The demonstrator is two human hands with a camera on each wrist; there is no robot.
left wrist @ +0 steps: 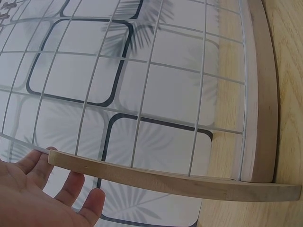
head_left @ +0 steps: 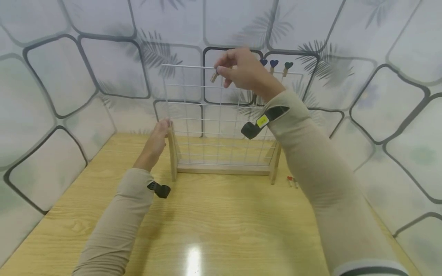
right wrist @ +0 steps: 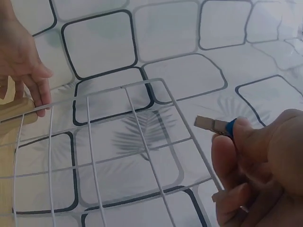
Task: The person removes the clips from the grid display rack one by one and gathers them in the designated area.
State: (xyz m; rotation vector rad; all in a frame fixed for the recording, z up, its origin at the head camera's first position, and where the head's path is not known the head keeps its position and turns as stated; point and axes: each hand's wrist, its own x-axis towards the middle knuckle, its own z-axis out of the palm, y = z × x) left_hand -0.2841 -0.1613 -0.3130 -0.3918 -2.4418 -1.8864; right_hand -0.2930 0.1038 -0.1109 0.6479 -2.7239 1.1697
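My right hand [head_left: 241,69] pinches a small wooden clothespin [right wrist: 213,125] with a blue heart on its end. In the head view this clothespin tilts down across the top wire of a white wire grid rack [head_left: 221,119], left of its middle. My left hand [left wrist: 42,194] holds the upper end of the rack's left wooden post [left wrist: 142,177], with fingers on its outer side and over the tip. Farther right along the top wire stand a dark blue heart clothespin [head_left: 274,64] and a green one [head_left: 288,66]; another blue heart is partly hidden by my right hand.
The rack stands on a wood-grain table [head_left: 207,214] with a patterned wall covering [head_left: 103,69] behind and at both sides. A red heart clothespin [head_left: 289,178] lies on the table right of the rack, beside another small one partly behind my right sleeve.
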